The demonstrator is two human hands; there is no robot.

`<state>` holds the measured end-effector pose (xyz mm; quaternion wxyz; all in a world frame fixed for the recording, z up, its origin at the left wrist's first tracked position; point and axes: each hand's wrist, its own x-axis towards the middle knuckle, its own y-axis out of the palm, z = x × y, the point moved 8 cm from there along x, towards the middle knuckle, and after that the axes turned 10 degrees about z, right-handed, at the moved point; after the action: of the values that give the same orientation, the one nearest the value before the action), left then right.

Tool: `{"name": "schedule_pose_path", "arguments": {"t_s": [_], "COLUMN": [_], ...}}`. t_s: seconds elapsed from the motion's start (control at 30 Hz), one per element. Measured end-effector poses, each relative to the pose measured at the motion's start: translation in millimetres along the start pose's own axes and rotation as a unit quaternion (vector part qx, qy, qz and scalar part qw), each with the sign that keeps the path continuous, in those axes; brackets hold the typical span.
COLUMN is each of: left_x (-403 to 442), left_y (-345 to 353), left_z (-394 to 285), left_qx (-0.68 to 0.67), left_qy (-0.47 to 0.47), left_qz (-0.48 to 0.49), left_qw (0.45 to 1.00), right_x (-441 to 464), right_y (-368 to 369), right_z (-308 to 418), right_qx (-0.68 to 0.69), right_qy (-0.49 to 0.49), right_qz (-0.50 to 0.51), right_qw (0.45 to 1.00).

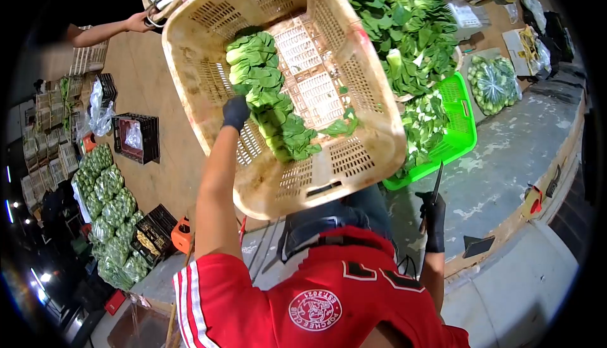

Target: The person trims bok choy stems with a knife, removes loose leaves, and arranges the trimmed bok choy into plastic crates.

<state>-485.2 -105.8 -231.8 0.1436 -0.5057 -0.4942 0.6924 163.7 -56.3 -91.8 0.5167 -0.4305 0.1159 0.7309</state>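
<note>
My left hand (237, 113), in a dark glove, reaches over the left side of a stained cream plastic crate (373, 104). It is at the edge of a row of leafy green bok choy (264, 82) lying along the crate's left side. Its fingers are turned away, so whether they grip a bok choy is hidden. My right hand (434, 214), in a black glove, is closed round the handle of a knife (437, 180). The blade points up, away from me, near a bright green basket (466, 127) holding cut leaves and stalks.
A large heap of leafy greens (404, 25) lies beyond the green basket. Bagged greens (495, 85) sit at right on the grey surface (506, 133). Another person's hand (138, 22) is near the crate's far-left corner. At left are a black crate (136, 138) and several bagged vegetables (114, 202).
</note>
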Motion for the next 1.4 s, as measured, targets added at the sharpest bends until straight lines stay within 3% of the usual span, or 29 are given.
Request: {"name": "schedule_pose_path", "arguments": {"t_s": [0.07,0.17,0.33,0.47,0.63,0.9,1.0,1.03,1.13,1.17,1.2,1.23,1.27,1.3,1.33,1.37,1.4], "left_x": [-10,16,77,151,215,228,227,223,190,176,152,100,58,8,-34,-79,-116], "left_y": [40,92,30,-6,-9,-15,-13,-13,-42,-51,-69,-108,-135,-163,-182,-203,-215], "left_z": [5,3,26,59,64,63,67,69,59,52,31,-18,-57,-94,-126,-157,-184], "left_qx": [0.084,0.167,-0.014,0.068,0.091,0.096,0.051,0.046,-0.158,-0.144,-0.195,-0.101,-0.088,-0.089,-0.131,-0.114,-0.133], "left_qy": [-0.012,0.041,-0.040,-0.044,-0.002,0.042,0.055,0.068,0.190,0.197,0.271,0.300,0.315,0.339,0.335,0.388,0.393], "left_qz": [0.119,0.066,-0.218,-0.215,-0.062,0.003,-0.020,0.010,0.007,-0.001,-0.094,-0.125,-0.110,-0.116,-0.060,-0.119,-0.071], "left_qw": [0.989,0.983,0.975,0.973,0.994,0.994,0.997,0.997,0.969,0.970,0.938,0.940,0.938,0.930,0.931,0.907,0.907], "right_x": [1,-1,-10,-6,-4,-2,-3,-3,-4,-6,-7,-11,-12,-18,-23,-25,-26], "right_y": [15,35,59,68,84,96,92,90,83,77,77,78,81,88,98,113,128], "right_z": [-10,-28,-42,-68,-77,-96,-101,-94,-69,-52,-21,25,70,117,162,199,230], "right_qx": [-0.022,-0.056,-0.034,-0.048,-0.059,-0.051,-0.018,-0.009,0.008,-0.006,-0.019,-0.078,-0.165,-0.160,-0.179,-0.164,-0.090], "right_qy": [0.015,0.030,0.114,0.156,0.181,0.161,0.169,0.150,0.086,0.032,-0.025,-0.060,-0.127,-0.131,-0.200,-0.289,-0.286], "right_qz": [0.018,0.029,-0.014,-0.022,-0.024,-0.033,-0.043,-0.040,-0.054,-0.067,-0.081,-0.087,-0.090,-0.060,-0.065,-0.006,0.087], "right_qw": [0.999,0.998,0.993,0.986,0.981,0.985,0.984,0.988,0.995,0.997,0.996,0.991,0.974,0.976,0.961,0.943,0.950]}}
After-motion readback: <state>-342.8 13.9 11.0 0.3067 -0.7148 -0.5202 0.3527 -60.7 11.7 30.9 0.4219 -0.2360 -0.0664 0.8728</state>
